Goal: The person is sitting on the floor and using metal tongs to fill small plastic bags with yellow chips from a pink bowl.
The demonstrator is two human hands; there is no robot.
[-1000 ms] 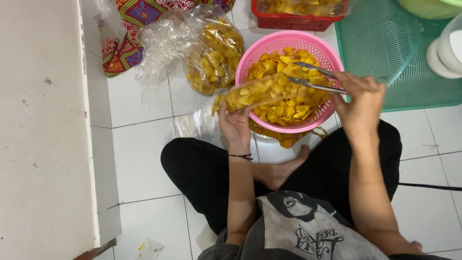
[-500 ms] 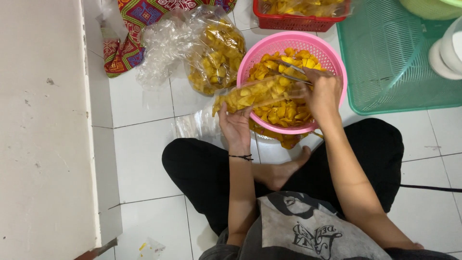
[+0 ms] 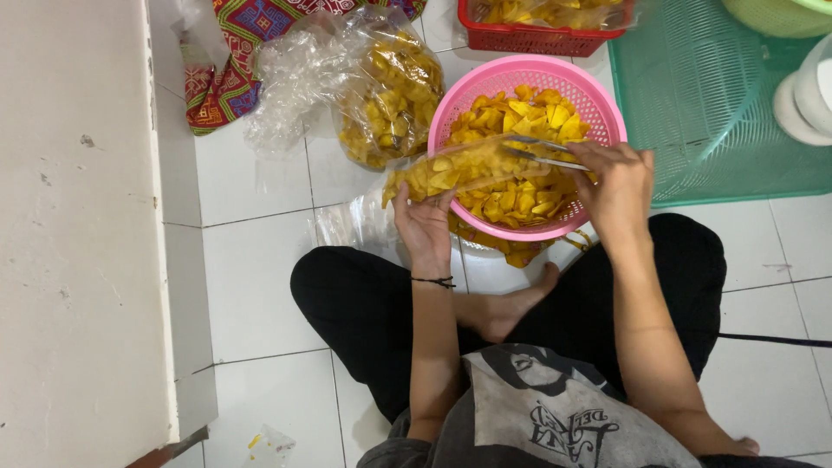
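I sit cross-legged on a white tiled floor. My left hand [image 3: 425, 224] holds a clear plastic bag [image 3: 459, 171] partly filled with yellow chips, lying across the rim of a pink basket [image 3: 598, 104]. That basket is heaped with yellow chips [image 3: 520, 195]. My right hand [image 3: 617, 186] grips metal tongs [image 3: 542, 152], whose tips point left into the bag's open mouth.
A big clear bag of chips [image 3: 381, 95] lies behind the pink basket. A red basket [image 3: 537, 36] with chips stands at the top, a green mesh tray [image 3: 719, 104] at the right. A patterned cloth [image 3: 234, 61] and a white wall [image 3: 78, 234] are at the left.
My right hand has swung the tongs from the basket's right side leftward, over the chips and to the mouth of the bag. The left hand has kept the bag in place.
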